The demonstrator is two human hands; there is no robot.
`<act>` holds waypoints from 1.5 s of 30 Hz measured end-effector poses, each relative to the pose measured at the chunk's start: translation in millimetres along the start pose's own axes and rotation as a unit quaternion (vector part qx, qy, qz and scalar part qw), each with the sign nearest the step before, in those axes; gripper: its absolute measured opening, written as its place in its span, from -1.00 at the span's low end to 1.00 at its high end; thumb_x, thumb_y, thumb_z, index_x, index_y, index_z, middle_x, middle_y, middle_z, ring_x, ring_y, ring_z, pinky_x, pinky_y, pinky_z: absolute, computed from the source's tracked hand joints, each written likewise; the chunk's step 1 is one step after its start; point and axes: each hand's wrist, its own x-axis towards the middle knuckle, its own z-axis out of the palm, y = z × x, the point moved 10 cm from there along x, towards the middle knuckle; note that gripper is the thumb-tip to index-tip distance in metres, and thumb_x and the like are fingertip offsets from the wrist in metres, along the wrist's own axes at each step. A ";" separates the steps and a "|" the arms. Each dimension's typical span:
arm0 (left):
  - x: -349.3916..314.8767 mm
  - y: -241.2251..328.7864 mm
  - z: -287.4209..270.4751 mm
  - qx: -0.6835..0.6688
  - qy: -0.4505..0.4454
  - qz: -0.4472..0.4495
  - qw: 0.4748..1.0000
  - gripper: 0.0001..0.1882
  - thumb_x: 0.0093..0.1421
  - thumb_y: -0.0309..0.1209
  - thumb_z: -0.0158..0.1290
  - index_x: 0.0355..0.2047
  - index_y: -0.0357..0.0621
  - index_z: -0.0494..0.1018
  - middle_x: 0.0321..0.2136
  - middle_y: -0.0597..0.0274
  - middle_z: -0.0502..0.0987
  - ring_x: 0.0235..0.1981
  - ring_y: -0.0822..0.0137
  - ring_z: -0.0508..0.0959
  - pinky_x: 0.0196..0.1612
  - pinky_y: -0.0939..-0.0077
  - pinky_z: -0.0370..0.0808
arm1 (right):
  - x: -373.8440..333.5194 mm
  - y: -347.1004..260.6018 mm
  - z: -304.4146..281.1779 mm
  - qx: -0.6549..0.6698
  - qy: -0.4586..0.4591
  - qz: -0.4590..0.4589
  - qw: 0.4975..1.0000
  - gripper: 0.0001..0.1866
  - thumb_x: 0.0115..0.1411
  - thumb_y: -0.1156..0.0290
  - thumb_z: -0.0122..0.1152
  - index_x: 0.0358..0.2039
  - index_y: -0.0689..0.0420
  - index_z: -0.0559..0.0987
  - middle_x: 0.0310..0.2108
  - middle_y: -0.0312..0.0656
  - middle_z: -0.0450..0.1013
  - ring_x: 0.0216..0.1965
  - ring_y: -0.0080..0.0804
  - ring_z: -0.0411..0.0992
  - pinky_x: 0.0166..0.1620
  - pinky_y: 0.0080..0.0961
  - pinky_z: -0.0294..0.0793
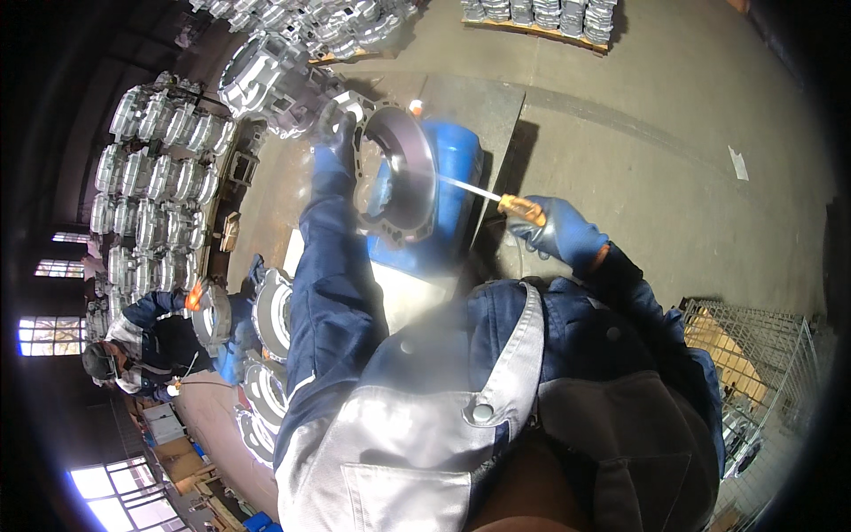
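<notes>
My left hand (335, 129), in a grey and blue glove, is closed on the upper left edge of a round metal housing casting (403, 168). The casting is tilted over a blue plastic drum (458, 168), with its wide hollow side toward the right. In my right hand (567, 235), also gloved, is a long thin tool (520, 208) with a yellow-orange handle and a straight metal shaft, like a screwdriver or file. Its shaft points left, and its tip meets the right rim of the casting; whether it touches, I cannot tell.
Another large casting (275, 84) stands just beyond my left hand. Stacked castings (160, 182) fill the left side, and more sit on a pallet (536, 28) at the back. A co-worker (133, 341) handles a casting at the left. A wire mesh cage (762, 363) stands at right.
</notes>
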 end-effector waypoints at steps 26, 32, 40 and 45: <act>-0.2 -10.4 -3.3 -0.109 0.016 -0.049 0.993 -0.44 0.28 -0.26 0.01 0.23 -0.19 0.19 0.12 0.12 0.31 0.10 0.27 0.34 0.15 0.41 0.29 | 30.3 -45.8 -12.8 -0.087 0.043 -0.104 0.990 -0.65 0.18 0.22 0.25 -0.06 0.08 0.55 -0.59 -0.32 0.42 -0.64 -0.60 0.32 -0.57 -0.59 0.40; -16.8 -10.5 -2.1 -0.009 0.013 0.028 0.999 -0.39 0.27 -0.14 0.03 0.22 -0.21 0.19 0.14 0.09 0.31 0.12 0.25 0.34 0.17 0.40 0.29 | 38.2 -36.1 -5.5 -0.167 -0.035 -0.040 0.985 -0.56 0.22 0.11 0.11 0.06 0.01 0.48 -0.27 -0.20 0.48 -0.36 -0.44 0.46 -0.28 -0.51 0.48; -23.1 12.9 12.5 -0.061 -0.019 0.032 0.997 -0.39 0.27 -0.13 0.02 0.22 -0.17 0.20 0.03 0.12 0.39 0.00 0.30 0.41 0.07 0.43 0.36 | 43.3 -24.2 -25.9 -0.102 0.022 0.012 0.994 -0.44 0.23 -0.14 0.01 0.13 -0.09 0.44 -0.46 -0.15 0.54 -0.59 -0.47 0.45 -0.52 -0.48 0.51; -14.0 5.2 5.3 0.036 -0.006 0.075 0.996 -0.34 0.26 -0.01 0.01 0.22 -0.16 0.20 0.04 0.09 0.38 0.05 0.29 0.38 0.09 0.43 0.33 | 38.3 -29.7 -26.9 -0.182 0.011 0.044 0.982 -0.50 0.31 -0.07 -0.11 0.16 -0.15 0.41 -0.05 -0.18 0.50 -0.30 -0.37 0.51 -0.23 -0.46 0.53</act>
